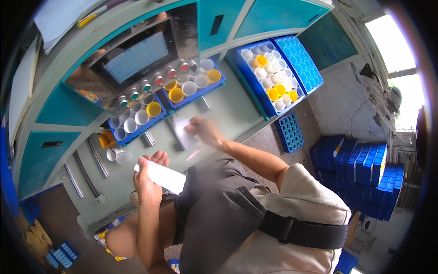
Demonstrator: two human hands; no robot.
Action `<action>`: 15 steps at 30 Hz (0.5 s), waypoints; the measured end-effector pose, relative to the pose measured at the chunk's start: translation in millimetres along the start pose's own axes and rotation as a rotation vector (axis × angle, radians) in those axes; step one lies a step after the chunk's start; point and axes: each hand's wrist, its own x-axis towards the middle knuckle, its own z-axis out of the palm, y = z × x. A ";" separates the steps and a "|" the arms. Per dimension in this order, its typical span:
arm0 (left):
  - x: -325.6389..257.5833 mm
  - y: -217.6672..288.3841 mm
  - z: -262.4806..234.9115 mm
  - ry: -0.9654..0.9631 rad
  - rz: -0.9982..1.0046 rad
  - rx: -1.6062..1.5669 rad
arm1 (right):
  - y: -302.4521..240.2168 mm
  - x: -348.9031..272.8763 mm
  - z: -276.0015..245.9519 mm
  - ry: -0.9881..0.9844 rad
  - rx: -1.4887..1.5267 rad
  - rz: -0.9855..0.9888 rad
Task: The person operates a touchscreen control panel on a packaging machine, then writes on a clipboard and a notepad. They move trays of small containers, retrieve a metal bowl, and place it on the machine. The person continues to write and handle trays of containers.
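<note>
My left hand (148,182) is at the lower left, in front of my lap. It holds a flat white rectangular piece (166,177), with the thumb over one end and the other fingers behind it. Over the bench, my right hand (206,131) is blurred by motion. Its fingers are at the edge of a pale, sheet-like white piece (184,134) on the bench; whether they grip it is unclear. A thin pinkish strip (193,154) lies close by. Beyond are two blue trays holding white and yellow cups, the left tray (139,130) and the middle tray (200,93).
A panel with a screen (137,55) and several push buttons (158,78) rises behind the trays. To the right stand a larger blue tray (255,93) of cups and a light-blue honeycomb rack (299,61). White cups (115,155) and metal rails (98,157) are at the left. Blue boxes (360,160) are stacked right.
</note>
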 end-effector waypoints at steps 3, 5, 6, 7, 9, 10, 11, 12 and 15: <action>-10.4 -10.8 -4.2 0.028 -0.066 0.039 | 119.0 10.1 -71.3 0.208 -0.441 0.097; -14.9 -13.1 -11.2 0.022 -0.101 0.018 | 191.2 17.1 -108.2 0.260 -0.615 0.562; -19.5 -17.8 -14.7 0.040 -0.087 0.048 | 222.2 15.1 -123.9 0.262 -0.673 0.588; -23.2 -22.0 -18.5 0.060 -0.094 0.102 | 248.7 17.0 -135.2 0.310 -0.740 0.632; -32.0 -29.1 -26.0 0.071 -0.084 0.210 | 288.5 16.7 -147.4 0.379 -0.746 0.688; -39.8 -37.1 -28.2 0.126 -0.057 0.213 | 302.8 16.0 -151.8 0.358 -0.762 0.696; -45.6 -41.7 -30.8 0.160 -0.054 0.229 | 313.9 12.8 -154.7 0.330 -0.777 0.722; -52.7 -45.4 -33.1 0.179 -0.045 0.242 | 322.1 8.6 -157.0 0.311 -0.789 0.732; -75.1 -51.6 -35.8 0.264 0.039 0.325 | 326.2 -3.3 -160.6 0.367 -0.885 0.754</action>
